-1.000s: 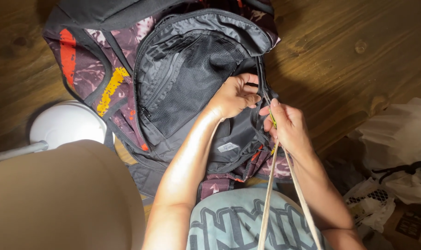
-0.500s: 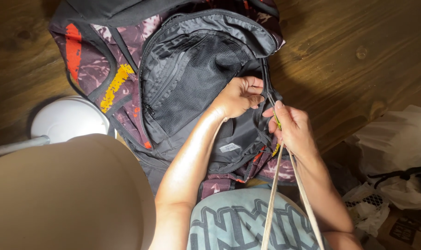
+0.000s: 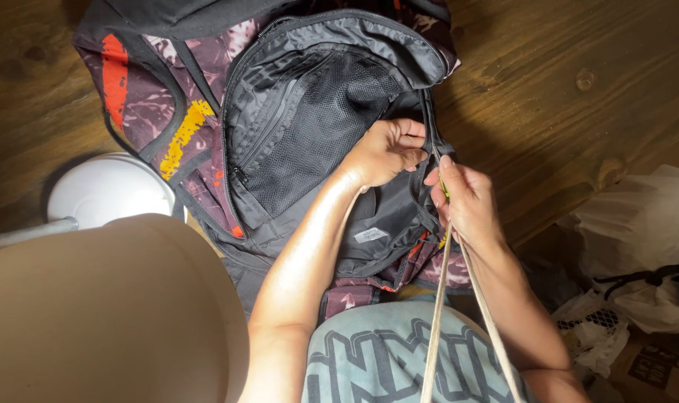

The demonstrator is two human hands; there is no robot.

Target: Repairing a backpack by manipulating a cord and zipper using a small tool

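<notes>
- the backpack point(image 3: 317, 134) is laid open on the wooden floor point(image 3: 578, 97), right of the white lamp base point(image 3: 108, 190).
- the opening's edge is pinched in the closed grip of the left hand point(image 3: 384, 153); it is best kept taut.
- the right hand point(image 3: 462, 201), just beside it, is closed on the tan cord point(image 3: 440, 298); a steady pull, in line with the edge, seems wise.

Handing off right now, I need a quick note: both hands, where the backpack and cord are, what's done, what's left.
Left hand: pinching the edge of the backpack beside the zipper track.
Right hand: closed on a tan cord at the same edge; the cord runs back toward the body.
Backpack lies on the wooden floor, main compartment unzipped, mesh pocket showing.
Left: the compartment is not yet closed.
</notes>
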